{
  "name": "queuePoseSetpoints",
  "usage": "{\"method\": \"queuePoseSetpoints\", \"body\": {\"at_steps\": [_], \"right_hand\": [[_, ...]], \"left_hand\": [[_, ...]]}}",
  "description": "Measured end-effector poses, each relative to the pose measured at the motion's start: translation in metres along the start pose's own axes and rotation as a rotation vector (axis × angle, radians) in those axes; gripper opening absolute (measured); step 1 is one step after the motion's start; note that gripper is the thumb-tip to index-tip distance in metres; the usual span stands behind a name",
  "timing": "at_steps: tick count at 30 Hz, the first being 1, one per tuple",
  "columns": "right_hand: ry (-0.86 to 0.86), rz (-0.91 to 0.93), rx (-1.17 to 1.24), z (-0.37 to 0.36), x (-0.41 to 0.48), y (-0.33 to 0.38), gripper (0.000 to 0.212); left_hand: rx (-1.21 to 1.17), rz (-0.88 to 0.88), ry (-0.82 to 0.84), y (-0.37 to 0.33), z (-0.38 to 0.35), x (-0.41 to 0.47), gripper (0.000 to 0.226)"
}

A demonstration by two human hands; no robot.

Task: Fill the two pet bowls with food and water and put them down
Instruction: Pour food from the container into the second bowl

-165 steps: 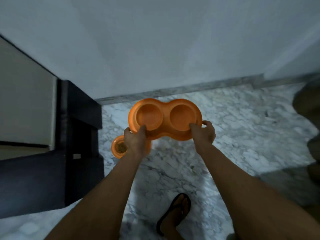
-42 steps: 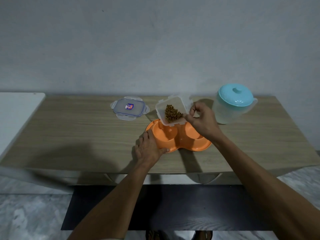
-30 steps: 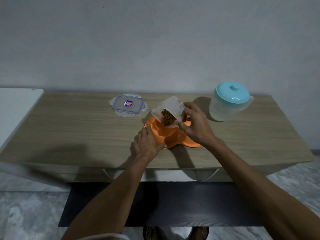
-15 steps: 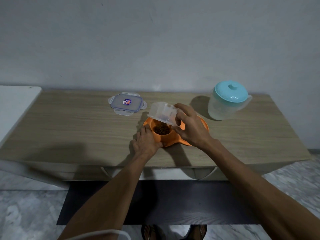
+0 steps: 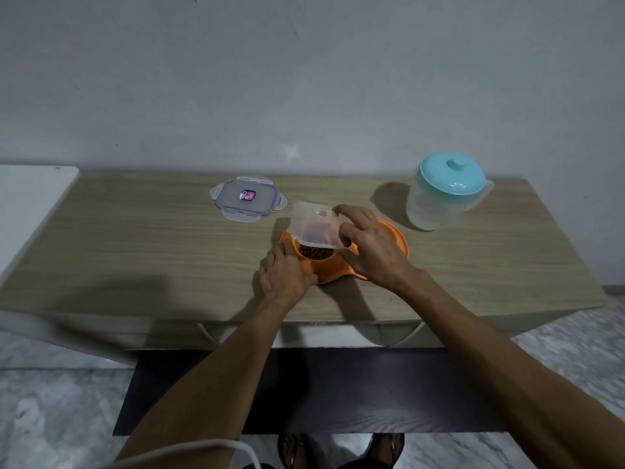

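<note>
An orange double pet bowl (image 5: 394,236) rests on the wooden table (image 5: 142,252). Brown kibble (image 5: 315,252) fills its left cup. My right hand (image 5: 370,247) holds a clear plastic food container (image 5: 316,228) upside down over that cup. My left hand (image 5: 287,274) grips the bowl's near left rim. The right cup is hidden behind my right hand. A clear water jug with a turquoise lid (image 5: 446,189) stands at the back right of the table.
The container's clear lid (image 5: 248,202) lies flat behind the bowl to the left. A white surface (image 5: 30,201) adjoins the table's left end. A dark mat (image 5: 338,394) and marble floor (image 5: 54,411) lie below, with my sandalled feet at the bottom edge.
I carried the bowl from the floor to the table. My right hand tipped the container from upright to upside down, and the kibble fell into the left cup.
</note>
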State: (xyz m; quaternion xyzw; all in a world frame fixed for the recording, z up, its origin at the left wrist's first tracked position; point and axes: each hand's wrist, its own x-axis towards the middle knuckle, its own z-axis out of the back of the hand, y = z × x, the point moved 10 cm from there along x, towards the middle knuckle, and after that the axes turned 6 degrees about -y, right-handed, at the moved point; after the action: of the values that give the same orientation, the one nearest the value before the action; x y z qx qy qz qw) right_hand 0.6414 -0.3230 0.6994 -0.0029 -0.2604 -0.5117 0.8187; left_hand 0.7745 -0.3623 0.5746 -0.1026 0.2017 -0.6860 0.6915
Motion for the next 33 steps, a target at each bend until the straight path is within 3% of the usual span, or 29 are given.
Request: {"method": "queuePoseSetpoints", "body": {"at_steps": [11,14,17,22,33], "right_hand": [[-0.131,-0.150,0.122,0.008,-0.003,-0.025,0.028],[-0.280,-0.373,0.257,0.022,-0.004,-0.050,0.024],[-0.385,-0.727,0.457,0.014,-0.012,-0.094,0.023],[-0.459,-1.189,0.732,-0.026,-0.014,-0.156,0.022],[-0.349,-1.344,0.680,-0.077,0.031,-0.191,0.016]], "left_hand": [[-0.013,0.000,-0.022,0.000,0.002,0.000,0.112],[-0.017,-0.009,-0.026,-0.001,0.002,-0.001,0.110],[-0.005,-0.008,-0.026,-0.001,0.002,-0.001,0.108],[0.021,-0.023,-0.029,-0.001,0.000,-0.001,0.110],[0.047,-0.016,-0.050,0.001,-0.002,0.002,0.113]]}}
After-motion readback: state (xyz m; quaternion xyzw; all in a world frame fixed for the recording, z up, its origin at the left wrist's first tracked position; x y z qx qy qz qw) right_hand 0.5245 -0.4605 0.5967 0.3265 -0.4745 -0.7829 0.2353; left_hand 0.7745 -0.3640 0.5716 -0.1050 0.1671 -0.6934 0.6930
